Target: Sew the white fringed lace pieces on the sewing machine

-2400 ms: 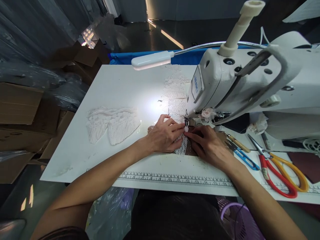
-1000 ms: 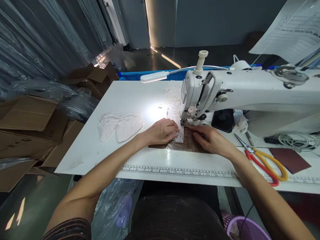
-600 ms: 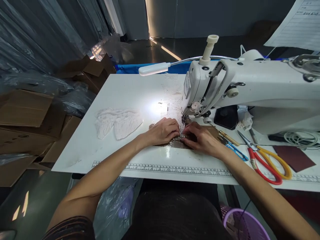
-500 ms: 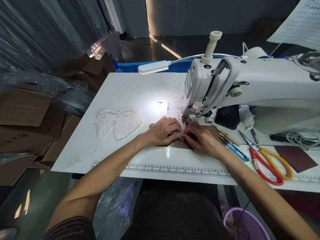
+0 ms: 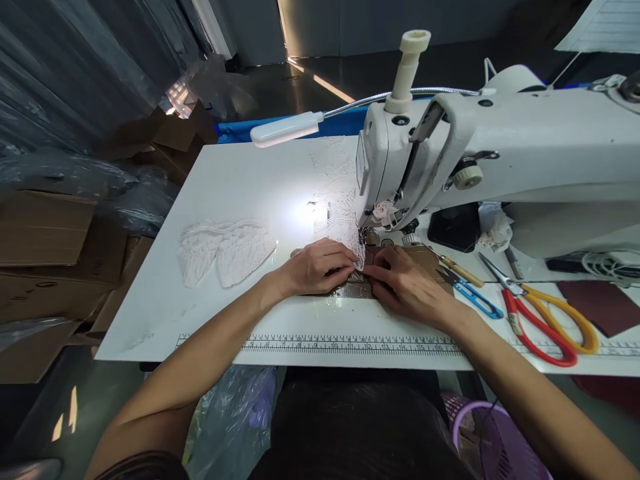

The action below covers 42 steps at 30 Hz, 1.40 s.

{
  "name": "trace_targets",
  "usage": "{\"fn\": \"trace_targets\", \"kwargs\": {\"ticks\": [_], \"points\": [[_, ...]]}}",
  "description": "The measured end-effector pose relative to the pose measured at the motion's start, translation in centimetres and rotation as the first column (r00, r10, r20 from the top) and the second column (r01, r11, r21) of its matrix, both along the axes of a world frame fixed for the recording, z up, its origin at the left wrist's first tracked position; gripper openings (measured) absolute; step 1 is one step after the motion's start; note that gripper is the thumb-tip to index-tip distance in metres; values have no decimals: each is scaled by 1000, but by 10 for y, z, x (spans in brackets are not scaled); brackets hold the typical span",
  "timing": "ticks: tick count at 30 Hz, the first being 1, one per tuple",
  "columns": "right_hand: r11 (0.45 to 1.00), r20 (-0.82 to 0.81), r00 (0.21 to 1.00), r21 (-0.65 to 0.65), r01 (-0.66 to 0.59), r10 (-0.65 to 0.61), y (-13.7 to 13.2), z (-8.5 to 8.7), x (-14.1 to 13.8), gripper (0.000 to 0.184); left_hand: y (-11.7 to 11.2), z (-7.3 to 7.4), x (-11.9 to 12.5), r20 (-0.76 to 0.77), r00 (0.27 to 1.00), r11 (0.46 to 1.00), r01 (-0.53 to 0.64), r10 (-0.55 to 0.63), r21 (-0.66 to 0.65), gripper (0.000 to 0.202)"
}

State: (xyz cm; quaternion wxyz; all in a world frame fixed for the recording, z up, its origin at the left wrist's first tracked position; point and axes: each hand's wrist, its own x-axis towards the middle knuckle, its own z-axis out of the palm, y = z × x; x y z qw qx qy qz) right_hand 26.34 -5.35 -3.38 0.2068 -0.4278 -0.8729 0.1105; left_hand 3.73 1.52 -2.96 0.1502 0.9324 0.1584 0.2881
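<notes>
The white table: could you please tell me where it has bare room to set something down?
On the left, bare tabletop lies between the loose lace and back edge, and between that lace and the printed ruler. It is crowded near the sewing machine, left hand and right hand, and among the scissors and snips.

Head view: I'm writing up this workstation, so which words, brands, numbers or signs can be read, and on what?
"6 7 8 9 10 11 12 13 14 15 16": ruler scale along the table's front edge.
Paper, top right: too small to read.
Cardboard box, left: dark markings, too blurred.
Sewing machine: end plate too steeply angled to read.
Scissors' red handle: small pale mark, unreadable.
</notes>
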Motion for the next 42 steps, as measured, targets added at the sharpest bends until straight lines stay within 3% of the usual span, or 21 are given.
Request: {"fn": "trace_targets", "kwargs": {"ticks": [9, 16, 21, 29, 35, 42], "points": [[998, -100, 995, -47, -32, 28, -1, -1, 5, 34, -4, -4, 1, -178, 983, 978, -12, 50, 210, 17], [994, -110, 994, -101, -36, 25, 7, 10, 10, 33, -3, -2, 4, -178, 983, 982, -17, 51, 188, 15], [984, -56, 995, -163, 73, -83, 30, 20, 18, 35, -4, 1, 3, -228, 971, 977, -17, 66, 211, 15], [986, 4, 991, -92, 136, -136, 26, -9, 20, 39, -4, 1, 3, -211, 974, 940, -9, 85, 340, 14], [993, 46, 992, -11, 116, -115, 26, -11, 19, 38, -9, 1, 3, -196, 978, 909, 13, 76, 417, 19], [999, 22, 1000, 49, 13, -15, 23, -7, 17, 37, -11, 7, 1, -238, 971, 954, 52, 21, 294, 17]]}}
